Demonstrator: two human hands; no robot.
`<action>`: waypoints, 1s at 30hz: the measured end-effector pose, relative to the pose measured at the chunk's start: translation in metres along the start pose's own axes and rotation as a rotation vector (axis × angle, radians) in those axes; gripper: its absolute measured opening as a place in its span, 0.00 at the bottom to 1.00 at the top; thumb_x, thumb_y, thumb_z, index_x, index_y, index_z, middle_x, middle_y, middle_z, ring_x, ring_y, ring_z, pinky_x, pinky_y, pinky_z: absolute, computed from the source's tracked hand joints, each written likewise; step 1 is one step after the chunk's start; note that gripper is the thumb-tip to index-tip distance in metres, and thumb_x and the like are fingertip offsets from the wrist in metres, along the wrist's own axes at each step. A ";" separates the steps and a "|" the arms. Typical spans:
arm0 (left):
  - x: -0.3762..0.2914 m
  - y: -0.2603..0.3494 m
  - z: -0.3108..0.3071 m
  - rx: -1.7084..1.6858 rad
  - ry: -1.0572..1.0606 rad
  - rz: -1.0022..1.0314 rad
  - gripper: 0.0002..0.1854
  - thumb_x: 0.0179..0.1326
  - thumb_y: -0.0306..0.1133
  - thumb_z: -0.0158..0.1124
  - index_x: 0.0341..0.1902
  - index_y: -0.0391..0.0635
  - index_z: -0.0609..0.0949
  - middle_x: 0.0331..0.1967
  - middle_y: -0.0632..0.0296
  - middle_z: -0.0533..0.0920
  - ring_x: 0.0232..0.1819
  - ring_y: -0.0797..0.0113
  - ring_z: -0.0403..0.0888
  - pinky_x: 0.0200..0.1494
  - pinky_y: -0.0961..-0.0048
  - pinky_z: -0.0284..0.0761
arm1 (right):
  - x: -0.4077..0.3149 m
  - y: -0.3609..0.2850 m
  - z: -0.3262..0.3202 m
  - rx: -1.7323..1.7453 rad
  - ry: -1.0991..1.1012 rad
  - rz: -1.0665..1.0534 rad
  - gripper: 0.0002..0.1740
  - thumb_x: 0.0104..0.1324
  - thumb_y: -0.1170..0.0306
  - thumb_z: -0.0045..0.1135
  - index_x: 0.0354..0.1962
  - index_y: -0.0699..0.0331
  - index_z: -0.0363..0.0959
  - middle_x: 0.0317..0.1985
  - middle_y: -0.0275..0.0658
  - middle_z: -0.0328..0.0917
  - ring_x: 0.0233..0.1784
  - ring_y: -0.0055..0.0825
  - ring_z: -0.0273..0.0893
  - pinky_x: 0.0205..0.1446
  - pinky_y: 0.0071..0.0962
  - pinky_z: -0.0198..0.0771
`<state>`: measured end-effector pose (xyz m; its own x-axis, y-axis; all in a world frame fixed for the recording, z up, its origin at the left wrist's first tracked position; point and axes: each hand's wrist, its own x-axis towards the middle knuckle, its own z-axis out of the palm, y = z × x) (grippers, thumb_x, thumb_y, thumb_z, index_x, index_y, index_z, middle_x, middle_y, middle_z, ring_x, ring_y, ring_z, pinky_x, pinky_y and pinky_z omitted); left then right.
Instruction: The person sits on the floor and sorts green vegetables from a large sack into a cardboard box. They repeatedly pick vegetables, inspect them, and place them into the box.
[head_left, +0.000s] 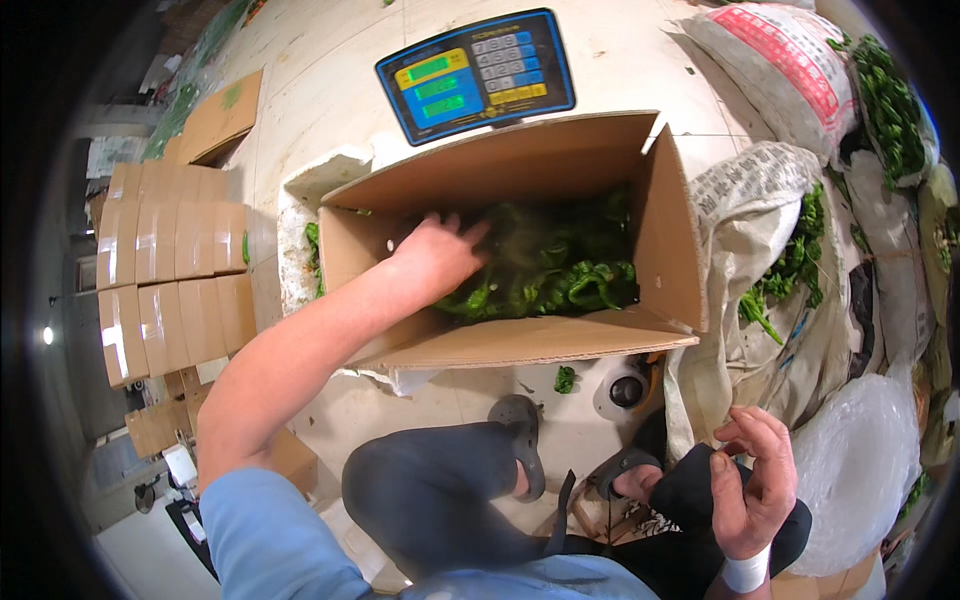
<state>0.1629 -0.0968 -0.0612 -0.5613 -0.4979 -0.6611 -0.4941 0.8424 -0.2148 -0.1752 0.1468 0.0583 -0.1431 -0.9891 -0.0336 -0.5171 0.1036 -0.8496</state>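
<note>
An open cardboard box (495, 169) stands in front of me, its flaps up. Green peppers (592, 289), wrinkled and glossy, lie inside it. My left hand (442, 255) reaches into the left side of the box, over or against the peppers. Its fingers are spread and slightly blurred, and I see nothing held in them; the palm side is hidden. Out to the right, above my knee, my right hand (754, 480) is raised with its fingers loosely curved and apart, holding nothing. A white band (746, 571) wraps that wrist.
Beyond the box stands a digital scale's lit display panel (476, 75). At the right, a woven sack (739, 217) spills green peppers (799, 259), with a plastic bag roll (855, 472) nearby. Stacked cartons (176, 247) stand left. A loose pepper (565, 379) lies on the floor.
</note>
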 end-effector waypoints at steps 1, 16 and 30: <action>-0.003 0.000 -0.002 -0.013 -0.011 0.009 0.27 0.60 0.33 0.62 0.64 0.68 0.81 0.77 0.59 0.65 0.65 0.47 0.74 0.61 0.51 0.74 | -0.002 -0.002 -0.006 0.005 0.018 -0.019 0.26 0.55 0.87 0.60 0.54 0.74 0.73 0.54 0.55 0.77 0.45 0.34 0.81 0.43 0.27 0.78; -0.109 0.102 -0.164 -0.968 0.739 0.001 0.04 0.63 0.23 0.65 0.33 0.37 0.83 0.30 0.54 0.84 0.35 0.54 0.84 0.43 0.62 0.78 | -0.002 0.235 -0.115 0.026 0.409 0.343 0.14 0.67 0.73 0.62 0.50 0.68 0.80 0.39 0.40 0.85 0.39 0.22 0.81 0.47 0.23 0.76; 0.158 0.334 -0.149 -1.605 0.356 0.087 0.18 0.71 0.29 0.60 0.59 0.32 0.79 0.51 0.56 0.83 0.52 0.70 0.79 0.58 0.73 0.74 | 0.079 0.337 -0.045 -0.402 0.563 0.105 0.13 0.62 0.71 0.59 0.44 0.62 0.77 0.42 0.44 0.79 0.48 0.45 0.79 0.49 0.44 0.75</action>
<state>-0.1896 0.0751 -0.1300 -0.6254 -0.6736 -0.3938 -0.4680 -0.0800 0.8801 -0.3982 0.1084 -0.2070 -0.5684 -0.7787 0.2655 -0.7336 0.3336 -0.5921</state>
